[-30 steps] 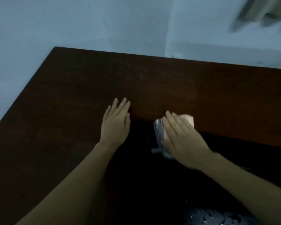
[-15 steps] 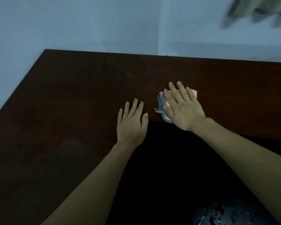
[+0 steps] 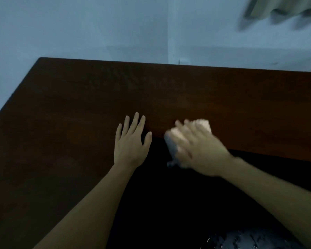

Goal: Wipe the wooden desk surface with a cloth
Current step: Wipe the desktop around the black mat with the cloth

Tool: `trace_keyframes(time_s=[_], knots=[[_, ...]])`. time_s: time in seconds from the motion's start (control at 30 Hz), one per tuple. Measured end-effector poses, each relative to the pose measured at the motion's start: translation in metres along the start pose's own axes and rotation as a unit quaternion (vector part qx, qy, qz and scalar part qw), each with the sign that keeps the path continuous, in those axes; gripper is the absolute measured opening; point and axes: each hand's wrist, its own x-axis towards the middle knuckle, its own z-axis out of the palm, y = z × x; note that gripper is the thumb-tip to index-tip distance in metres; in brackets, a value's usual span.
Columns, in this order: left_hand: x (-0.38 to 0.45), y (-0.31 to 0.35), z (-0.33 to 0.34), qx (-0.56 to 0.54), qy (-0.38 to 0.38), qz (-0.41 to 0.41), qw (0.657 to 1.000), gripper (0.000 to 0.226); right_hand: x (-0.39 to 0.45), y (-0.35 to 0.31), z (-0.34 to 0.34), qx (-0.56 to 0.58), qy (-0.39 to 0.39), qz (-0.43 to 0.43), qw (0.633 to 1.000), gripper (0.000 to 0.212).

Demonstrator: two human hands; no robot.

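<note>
Right hand (image 3: 203,150) lies flat over a pale cloth (image 3: 202,124), fingers stretched out and pressing it down rather than curled round it; the hand and cloth are smeared with motion blur, so the finer detail of the fingers cannot be told. One light corner of the cloth shows past the fingertips, and a greyer, patterned part sticks out on the thumb side, over the near edge of the tabletop (image 3: 223,97). Just beside it, the left hand (image 3: 131,142) rests palm down on the wood with its fingers straight and slightly spread, gripping nothing, its thumb at the same near edge. Both bare forearms run back toward the bottom of the view. The tabletop is dark reddish-brown wood with a dull sheen, lighter and redder toward the right and nearly black in the shade at the left; its surface wraps round the person, with a dark recess between the arms where the edge steps back. At the very bottom of that recess a dark, speckled patch (image 3: 250,239) shows, too dim to identify. The far edge of the tabletop meets pale blue-grey walls (image 3: 79,27) that join in a vertical corner (image 3: 170,33) behind it. Blurred beige fabric (image 3: 284,6) hangs at the upper right.
</note>
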Motion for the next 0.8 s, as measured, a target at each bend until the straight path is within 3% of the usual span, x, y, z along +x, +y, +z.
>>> trace_keyframes(time_s=[0.1, 0.23, 0.43, 0.57, 0.8], knots=[[0.0, 0.0, 0.0, -0.008, 0.012, 0.0, 1.0, 0.064, 0.045, 0.036, -0.014, -0.003, 0.017, 0.116, 0.993, 0.071], [-0.001, 0.001, -0.001, -0.014, 0.014, 0.0, 1.0, 0.064, 0.055, 0.014, -0.017, 0.034, 0.006, 0.175, 0.984, 0.072], [-0.002, -0.001, 0.003, -0.007, 0.032, 0.017, 0.999, 0.065, -0.051, -0.069, 0.018, 0.057, 0.014, 0.047, 0.997, 0.071], [-0.005, 0.0, 0.003, -0.016, 0.041, 0.041, 0.998, 0.066, -0.083, -0.046, 0.032, 0.027, 0.008, 0.03, 0.999, 0.068], [-0.003, -0.003, 0.004, -0.013, 0.026, 0.151, 0.988, 0.062, -0.002, 0.037, 0.001, 0.041, 0.029, 0.266, 0.963, 0.072]])
